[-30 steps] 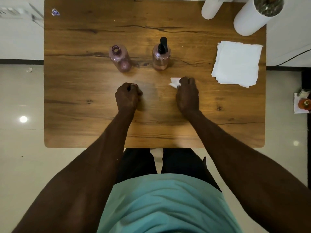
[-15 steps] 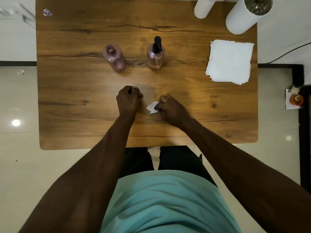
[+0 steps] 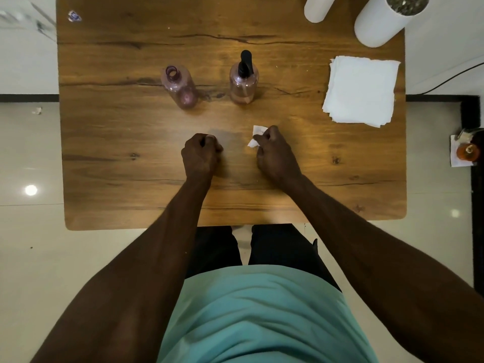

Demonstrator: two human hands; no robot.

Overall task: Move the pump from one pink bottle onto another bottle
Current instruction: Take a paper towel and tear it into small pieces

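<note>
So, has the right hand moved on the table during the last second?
Yes. The right hand, shut on a tissue, first slid toward the left hand, then back right. It now lies nearer the table's front edge, farther from the pump bottle.

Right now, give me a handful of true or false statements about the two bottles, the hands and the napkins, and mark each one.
1. The black pump sits on the right-hand pink bottle. True.
2. The other pink bottle has a cap on. False: its mouth is open.
3. The right hand holds a small crumpled tissue. True.
4. The left hand grips a bottle. False: it is a closed fist on the table, apart from both bottles.
5. The stack of napkins lies between the bottles. False: it lies to their right.
</note>
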